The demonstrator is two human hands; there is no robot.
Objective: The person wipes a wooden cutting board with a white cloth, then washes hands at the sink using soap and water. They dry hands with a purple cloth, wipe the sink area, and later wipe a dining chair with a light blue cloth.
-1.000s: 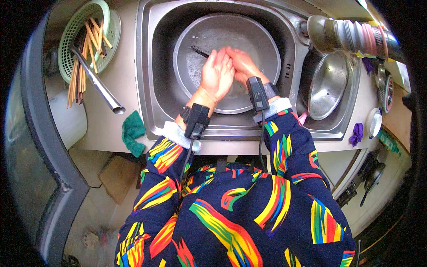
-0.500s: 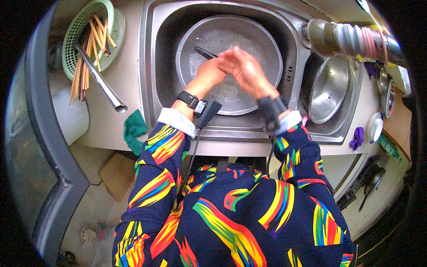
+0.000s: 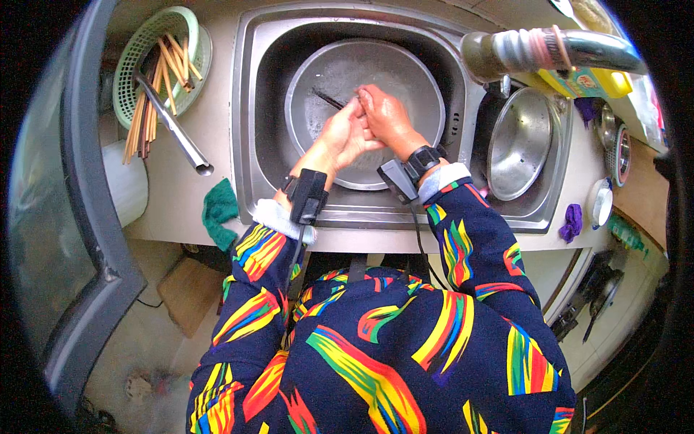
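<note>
My left hand (image 3: 340, 136) and my right hand (image 3: 389, 118) are pressed together over a round metal basin (image 3: 301, 79) in the sink. The left palm is turned upward with its fingers bent. Curled against it, the right hand looks wet. Several thin dark chopsticks (image 3: 328, 98) jut out at the upper left of the joined hands; their other ends are hidden by the fingers. Each wrist wears a black strap with a small device.
The steel sink (image 3: 241, 145) has a second bowl holding a metal colander (image 3: 519, 145). A banded faucet (image 3: 520, 54) reaches across at upper right. At left, a green basket (image 3: 130, 72) holds wooden chopsticks and a metal tube (image 3: 181, 137). A green scouring pad (image 3: 219, 213) lies nearby.
The hands have turned against each other: the left palm now faces up and the right hand has curled over. The whole view has shifted slightly.
</note>
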